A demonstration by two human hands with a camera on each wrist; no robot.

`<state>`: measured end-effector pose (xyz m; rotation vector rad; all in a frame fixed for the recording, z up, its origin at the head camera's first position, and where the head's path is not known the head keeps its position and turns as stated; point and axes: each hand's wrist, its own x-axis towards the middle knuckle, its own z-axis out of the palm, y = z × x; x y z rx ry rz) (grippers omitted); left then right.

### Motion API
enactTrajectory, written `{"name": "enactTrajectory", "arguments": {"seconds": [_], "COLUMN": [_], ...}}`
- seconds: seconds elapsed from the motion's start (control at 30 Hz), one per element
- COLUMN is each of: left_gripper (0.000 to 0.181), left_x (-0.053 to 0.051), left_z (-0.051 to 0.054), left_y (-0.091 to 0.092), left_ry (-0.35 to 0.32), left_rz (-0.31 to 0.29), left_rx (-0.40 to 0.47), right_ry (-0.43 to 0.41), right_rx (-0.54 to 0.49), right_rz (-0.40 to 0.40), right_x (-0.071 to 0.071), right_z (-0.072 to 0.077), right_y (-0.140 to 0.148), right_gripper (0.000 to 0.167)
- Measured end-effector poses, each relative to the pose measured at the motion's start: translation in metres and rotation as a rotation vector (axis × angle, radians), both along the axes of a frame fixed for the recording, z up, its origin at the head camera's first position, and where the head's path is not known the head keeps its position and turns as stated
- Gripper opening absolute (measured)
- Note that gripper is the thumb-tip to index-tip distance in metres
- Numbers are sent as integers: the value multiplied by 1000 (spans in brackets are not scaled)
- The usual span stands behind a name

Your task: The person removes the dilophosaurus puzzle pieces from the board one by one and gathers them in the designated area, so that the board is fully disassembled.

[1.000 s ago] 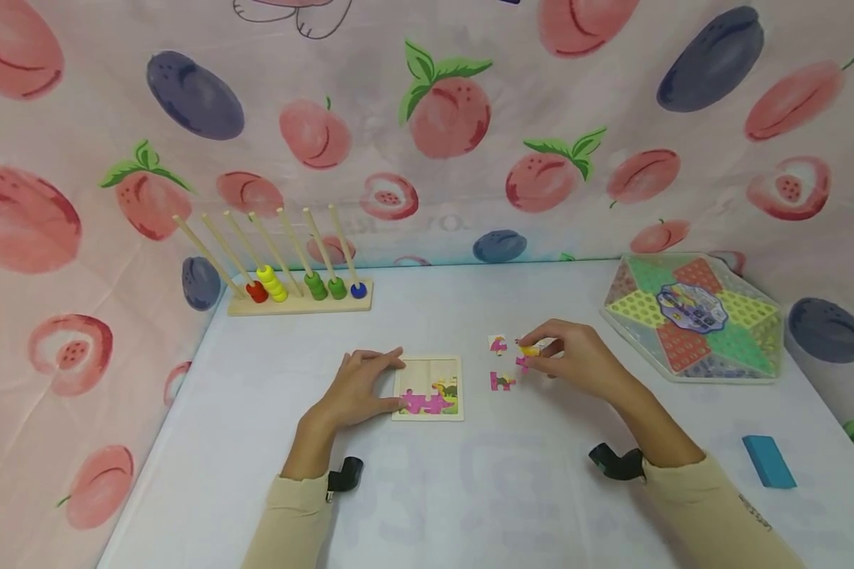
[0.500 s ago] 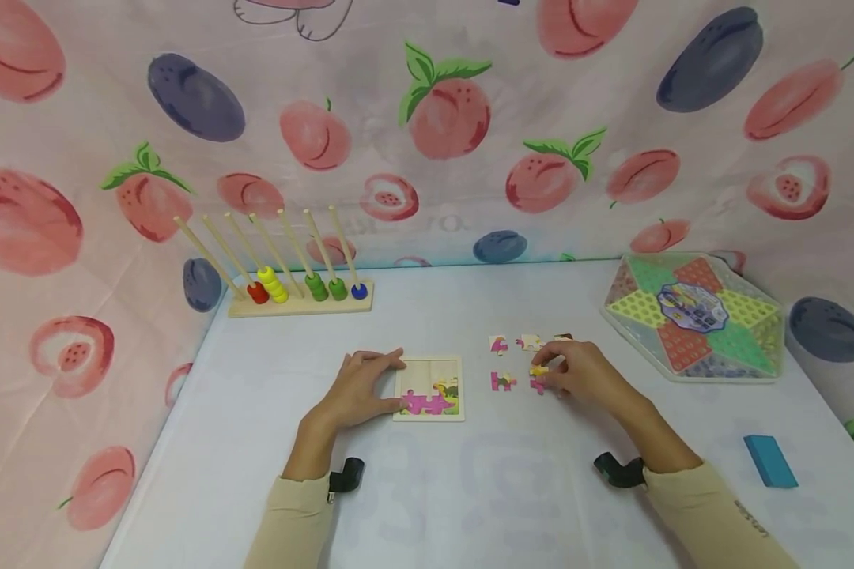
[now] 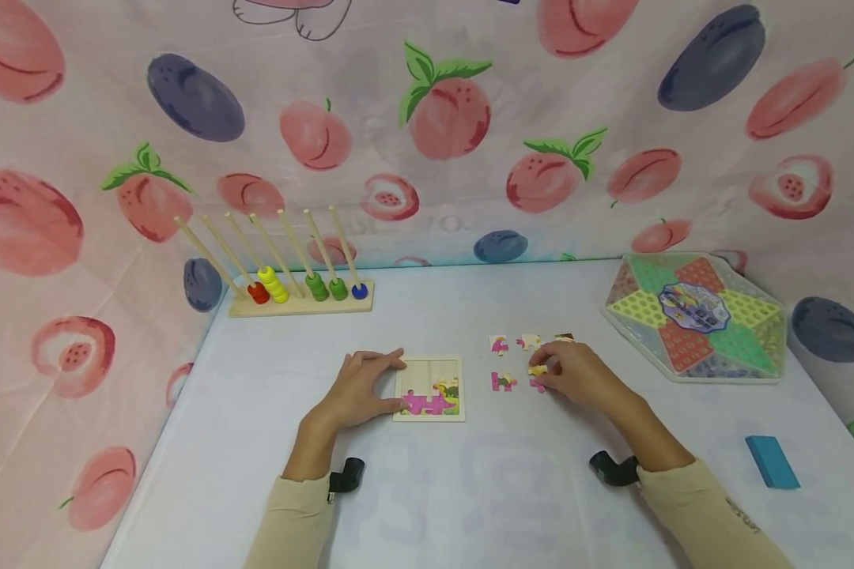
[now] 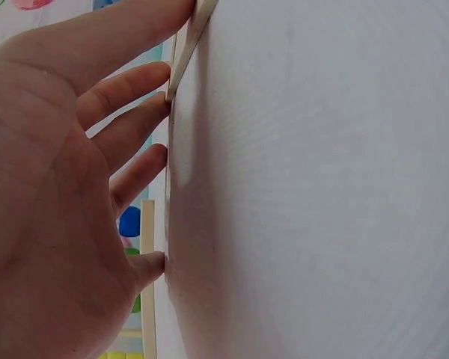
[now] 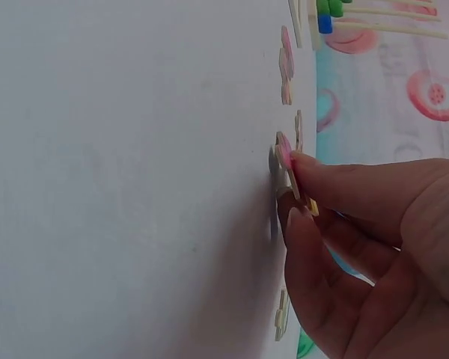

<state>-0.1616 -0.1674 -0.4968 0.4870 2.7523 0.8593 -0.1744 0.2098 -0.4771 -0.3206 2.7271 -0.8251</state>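
My left hand (image 3: 356, 387) steadies the left side of a small wooden puzzle tray (image 3: 416, 371), thumb and fingertips against its edge. The left wrist view shows these fingers (image 4: 138, 123) extended. Joined pink pieces (image 3: 427, 404) with a dinosaur picture fill the tray's lower part; bare wood shows above. To its right, my right hand (image 3: 580, 373) pinches a pink-and-yellow puzzle piece (image 3: 537, 385) between thumb and fingers. The right wrist view shows this piece (image 5: 286, 153) tilted at the tabletop. Loose pieces lie around it: one pink-and-white (image 3: 498, 344), one pale (image 3: 530, 342), one pink-and-green (image 3: 502, 382), and one dark-edged (image 3: 564, 337), partly hidden by my hand.
A wooden bead abacus (image 3: 302, 304) stands at the back left. At the back right lies a hexagonal plastic case (image 3: 693, 316) with coloured triangles. A blue block (image 3: 772, 461) rests near the right edge of the white-covered table (image 3: 470, 490).
My right hand has moved slightly right and toward me with the piece, uncovering the pale piece and part of the dark-edged one behind. My left hand and the tray have stayed put.
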Motion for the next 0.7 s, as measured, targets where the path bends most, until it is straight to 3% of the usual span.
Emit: {"name": "enactTrajectory", "arguments": {"seconds": [0.23, 0.43, 0.7], "left_gripper": [66, 69, 72], "left_x": [0, 0, 0], "left_z": [1, 1, 0], "left_y": [1, 1, 0], "left_ry": [1, -4, -2], "left_rz": [2, 4, 0], "left_rx": [0, -1, -12], "right_ry": [-15, 33, 86], "right_rx": [19, 84, 130], "right_rz": [-40, -63, -70], "right_x": [1, 2, 1], "right_z": [0, 1, 1], "right_y": [-2, -4, -5], "right_gripper": [17, 16, 26]}}
